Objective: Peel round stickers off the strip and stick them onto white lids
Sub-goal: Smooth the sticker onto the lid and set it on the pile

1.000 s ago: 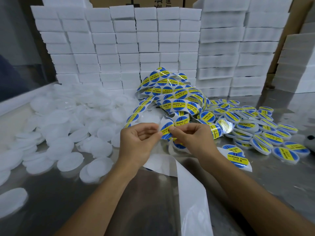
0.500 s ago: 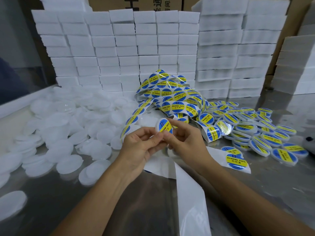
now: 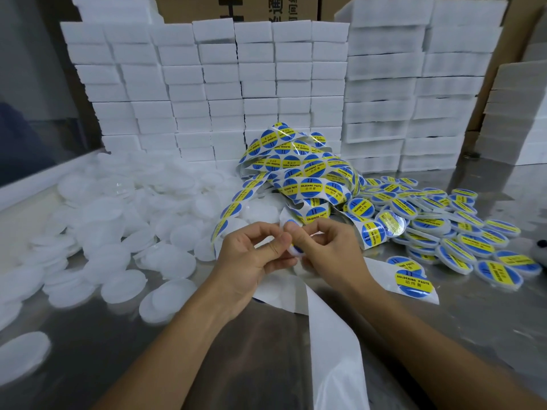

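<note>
A tangled strip of round blue-and-yellow stickers (image 3: 307,176) lies heaped at the table's middle. My left hand (image 3: 251,258) and my right hand (image 3: 328,247) meet just in front of it. Both pinch the strip's near end, where a blue sticker (image 3: 296,250) and white backing show between the fingertips. Whether a lid is held there is hidden by the fingers. The empty white backing (image 3: 328,329) trails down toward me. Bare white lids (image 3: 124,229) cover the table's left side. Lids with stickers on them (image 3: 444,229) lie piled on the right.
Stacks of white foam blocks (image 3: 236,93) form a wall at the back, with brown cartons (image 3: 236,7) behind. The table is shiny metal (image 3: 124,350). A short strip piece with one sticker (image 3: 413,284) lies to the right of my hands.
The sticker that stood up above my fingertips has come down between my hands. Both hands have closed in and turned slightly. The camera has tilted down a little.
</note>
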Demonstrator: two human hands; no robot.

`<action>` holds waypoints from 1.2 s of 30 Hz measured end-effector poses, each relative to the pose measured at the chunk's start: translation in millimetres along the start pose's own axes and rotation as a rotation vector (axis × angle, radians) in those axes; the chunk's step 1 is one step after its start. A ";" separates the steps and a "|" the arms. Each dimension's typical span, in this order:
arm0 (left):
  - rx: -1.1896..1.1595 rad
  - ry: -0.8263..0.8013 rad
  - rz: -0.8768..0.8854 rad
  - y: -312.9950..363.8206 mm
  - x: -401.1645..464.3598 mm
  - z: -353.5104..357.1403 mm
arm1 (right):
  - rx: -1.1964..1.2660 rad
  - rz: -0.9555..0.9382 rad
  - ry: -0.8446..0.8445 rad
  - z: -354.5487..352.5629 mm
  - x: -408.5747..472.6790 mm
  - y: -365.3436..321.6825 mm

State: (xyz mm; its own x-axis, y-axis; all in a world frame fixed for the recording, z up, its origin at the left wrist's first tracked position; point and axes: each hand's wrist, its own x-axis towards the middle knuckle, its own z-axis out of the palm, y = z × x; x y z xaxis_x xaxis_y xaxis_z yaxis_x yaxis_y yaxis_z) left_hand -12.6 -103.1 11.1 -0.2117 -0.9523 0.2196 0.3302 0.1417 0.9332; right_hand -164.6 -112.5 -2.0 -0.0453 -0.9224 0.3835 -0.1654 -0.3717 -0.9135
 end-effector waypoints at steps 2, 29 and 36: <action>0.045 -0.041 0.005 -0.7 -1.0 1.8 | -0.026 -0.006 0.049 -2.0 1.8 0.9; 0.231 0.237 0.034 -4.6 6.0 -4.1 | -0.103 -0.108 -0.129 9.6 -4.0 7.1; 0.745 0.335 0.260 -10.2 7.8 -18.2 | -0.162 -0.102 0.097 -6.8 10.0 5.6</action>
State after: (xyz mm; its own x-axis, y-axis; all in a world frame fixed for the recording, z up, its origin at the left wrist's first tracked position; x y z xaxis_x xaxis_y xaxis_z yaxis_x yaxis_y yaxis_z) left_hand -0.9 -116.8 -1.9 0.1089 -0.8777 0.4667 -0.3852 0.3956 0.8338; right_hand -172.7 -123.0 -2.3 -0.1140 -0.8635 0.4913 -0.3298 -0.4336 -0.8386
